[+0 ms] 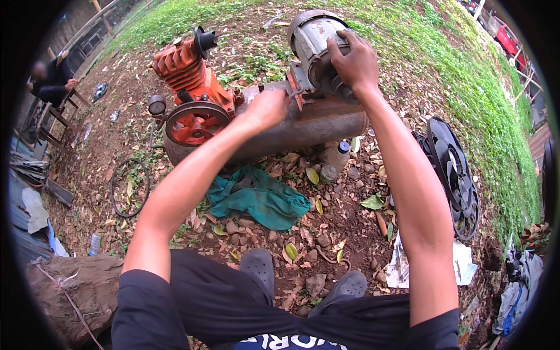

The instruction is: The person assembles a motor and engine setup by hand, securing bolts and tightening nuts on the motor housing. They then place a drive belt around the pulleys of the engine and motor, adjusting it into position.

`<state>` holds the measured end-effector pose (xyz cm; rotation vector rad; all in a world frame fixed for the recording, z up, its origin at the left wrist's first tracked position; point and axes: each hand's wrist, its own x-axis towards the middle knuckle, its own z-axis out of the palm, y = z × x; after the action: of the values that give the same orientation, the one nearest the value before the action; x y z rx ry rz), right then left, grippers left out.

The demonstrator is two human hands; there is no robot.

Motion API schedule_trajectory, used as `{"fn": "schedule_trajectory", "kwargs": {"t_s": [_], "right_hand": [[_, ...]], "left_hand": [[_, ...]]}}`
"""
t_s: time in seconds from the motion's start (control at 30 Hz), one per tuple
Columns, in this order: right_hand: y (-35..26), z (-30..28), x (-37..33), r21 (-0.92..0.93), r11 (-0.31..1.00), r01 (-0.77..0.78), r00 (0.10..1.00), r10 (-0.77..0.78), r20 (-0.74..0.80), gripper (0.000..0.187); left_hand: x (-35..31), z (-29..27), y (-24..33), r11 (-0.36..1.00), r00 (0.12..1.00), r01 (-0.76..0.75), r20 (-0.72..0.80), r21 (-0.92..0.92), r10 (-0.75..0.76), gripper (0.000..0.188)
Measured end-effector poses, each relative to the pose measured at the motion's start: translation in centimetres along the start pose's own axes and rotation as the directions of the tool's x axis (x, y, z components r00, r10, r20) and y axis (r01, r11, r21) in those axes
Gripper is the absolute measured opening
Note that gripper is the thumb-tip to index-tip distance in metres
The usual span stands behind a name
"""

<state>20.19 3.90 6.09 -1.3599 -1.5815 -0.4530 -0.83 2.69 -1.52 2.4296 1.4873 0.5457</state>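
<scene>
An old air compressor stands before me: a rusty tank (280, 137) lying on its side, an orange-red compressor pump (189, 76) on its left end, and a grey electric motor (318, 44) on its right. My right hand (353, 61) grips the motor's right side, thumb and fingers over the casing. My left hand (267, 109) is closed beside the motor's mounting bracket (298, 87). What its fingers hold is hidden and slightly blurred. At the pump's front sits a red-spoked pulley (197, 123), with a pressure gauge (157, 105) to its left.
Nearby on the leafy ground lie a green cloth (256, 198), a plastic bottle (335, 163), a black belt (129, 188) and black fans (452, 169). A log (81, 291) is at lower left. Another person (55, 81) sits at far left. Grass borders the right.
</scene>
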Motion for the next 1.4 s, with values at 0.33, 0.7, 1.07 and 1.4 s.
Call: {"fn": "schedule_trajectory", "kwargs": {"t_s": [0.33, 0.7, 1.07, 1.4], "right_hand": [[0.2, 0.1, 0.2, 0.002, 0.999, 0.040, 0.999, -0.040, -0.036, 0.044], [0.3, 0.3, 0.0, 0.006, 0.999, 0.045, 0.998, -0.045, -0.048, 0.046], [0.0, 0.0, 0.0, -0.002, 1.000, 0.026, 0.999, -0.026, -0.019, 0.045], [-0.1, -0.2, 0.1, 0.041, 0.999, 0.019, 0.999, -0.017, -0.032, 0.042]], "left_hand": [[0.1, 3.2, 2.1, 0.998, 0.978, -0.054, -0.201, -0.015, 0.050, 0.028], [3.9, 0.6, -2.9, 0.847, 0.898, -0.302, -0.168, 0.437, 0.406, 0.025], [3.7, -1.3, -3.0, 0.871, 0.944, -0.248, -0.098, 0.423, 0.316, 0.027], [-0.9, 1.0, 2.6, 0.997, 0.996, 0.060, -0.063, -0.041, -0.062, 0.037]]}}
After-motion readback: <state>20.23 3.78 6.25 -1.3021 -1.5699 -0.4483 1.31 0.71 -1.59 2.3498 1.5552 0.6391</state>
